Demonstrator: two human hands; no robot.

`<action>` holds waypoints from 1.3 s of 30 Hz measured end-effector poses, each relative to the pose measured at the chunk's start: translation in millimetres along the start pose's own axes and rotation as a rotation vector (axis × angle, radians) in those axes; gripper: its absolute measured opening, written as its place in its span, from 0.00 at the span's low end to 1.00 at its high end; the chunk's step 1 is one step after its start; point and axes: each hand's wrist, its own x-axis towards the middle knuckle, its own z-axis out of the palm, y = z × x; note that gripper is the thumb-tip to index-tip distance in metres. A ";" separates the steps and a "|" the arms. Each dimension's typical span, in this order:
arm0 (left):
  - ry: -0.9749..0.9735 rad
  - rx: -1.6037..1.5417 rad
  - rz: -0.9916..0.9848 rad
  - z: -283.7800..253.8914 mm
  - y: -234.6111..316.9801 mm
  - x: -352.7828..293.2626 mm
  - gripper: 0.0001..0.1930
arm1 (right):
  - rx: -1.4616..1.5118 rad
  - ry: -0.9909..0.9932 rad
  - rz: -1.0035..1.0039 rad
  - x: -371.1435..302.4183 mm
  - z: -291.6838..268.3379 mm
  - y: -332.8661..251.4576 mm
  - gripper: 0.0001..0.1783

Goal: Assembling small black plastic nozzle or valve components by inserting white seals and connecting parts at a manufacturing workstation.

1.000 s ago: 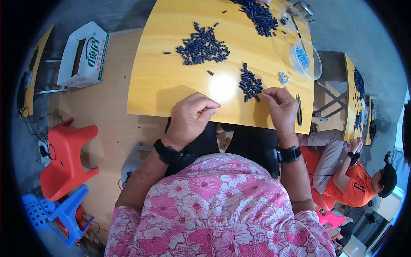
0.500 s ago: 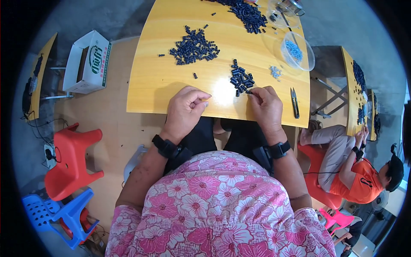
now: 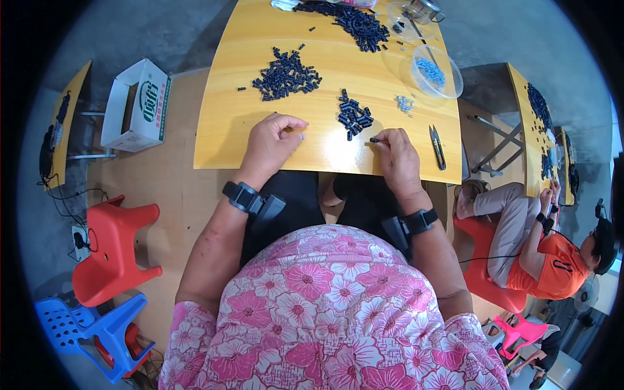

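My right hand (image 3: pixel 399 161) pinches a small black cylindrical piece (image 3: pixel 374 140) between thumb and fingertips, just right of a small heap of black pieces (image 3: pixel 355 116). Over the table's near edge, my left hand (image 3: pixel 272 148) has its thumb and index finger brought together; whatever lies between them is too small to make out. Beyond it sits a larger heap of black pieces (image 3: pixel 286 76). A little cluster of pale blue bits (image 3: pixel 404 104) lies past my right hand. Thread snips (image 3: pixel 437 148) rest to its right.
A clear bowl of blue bits (image 3: pixel 430 71) stands at the table's right, with another clear container (image 3: pixel 404 27) behind it. The biggest black heap (image 3: pixel 363 29) is at the far end. Left of the table are a white carton (image 3: pixel 136 107) and a red stool (image 3: pixel 110 250). A person in orange (image 3: pixel 549 272) sits at right.
My right hand has drawn back from the small heap, and the black piece in its grip now shows apart from it. My left hand has moved slightly forward. The view has shifted a little.
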 end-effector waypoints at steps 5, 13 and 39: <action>0.152 -0.214 0.028 2.2 -1.0 -4.0 0.06 | 0.171 0.040 -0.071 -8.5 -8.4 4.2 0.04; 0.474 -0.233 -0.060 4.2 -25.2 -5.4 0.13 | 0.180 0.037 0.010 -10.2 -10.0 5.3 0.05; 0.079 -0.319 -0.010 23.8 35.5 -25.3 0.16 | 0.232 -0.032 -0.069 -3.4 -29.8 -36.3 0.08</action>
